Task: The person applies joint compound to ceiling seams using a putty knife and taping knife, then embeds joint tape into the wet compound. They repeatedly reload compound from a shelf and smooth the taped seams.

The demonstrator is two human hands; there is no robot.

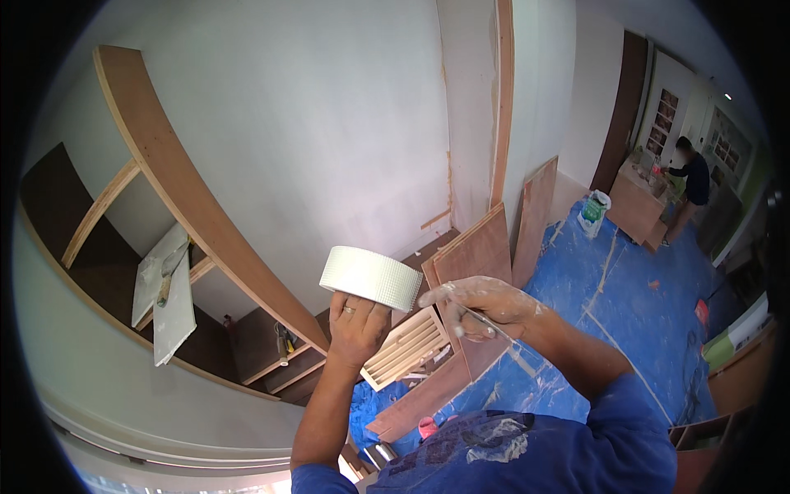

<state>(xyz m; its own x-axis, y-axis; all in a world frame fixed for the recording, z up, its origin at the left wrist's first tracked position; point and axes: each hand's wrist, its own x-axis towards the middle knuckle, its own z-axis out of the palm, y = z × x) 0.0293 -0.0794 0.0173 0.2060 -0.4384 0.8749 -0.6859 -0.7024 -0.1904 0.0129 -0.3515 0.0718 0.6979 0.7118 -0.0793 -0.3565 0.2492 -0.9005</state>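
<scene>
My left hand (pixel 360 327) is closed on a wide roll of white mesh tape (pixel 370 277), its fingers up inside the core from below. A ring shows on one finger. To its right, my right hand (pixel 485 306) is whitened with dust, and its fingertips reach the roll's right edge. In that hand lies a thin grey blade-like thing (pixel 485 321), seen nearly edge-on; its exact kind I cannot tell. Whether the fingertips also pinch the tape's end is unclear.
Left stands a wooden shelf frame (pixel 189 210), with white boards (pixel 174 309) and a putty knife (pixel 167 276) on it. Plywood sheets (pixel 473 255) lean ahead, beside a slatted wooden frame (pixel 407 347). Blue sheeting (pixel 576 329) covers the floor; a person (pixel 691 181) works far right.
</scene>
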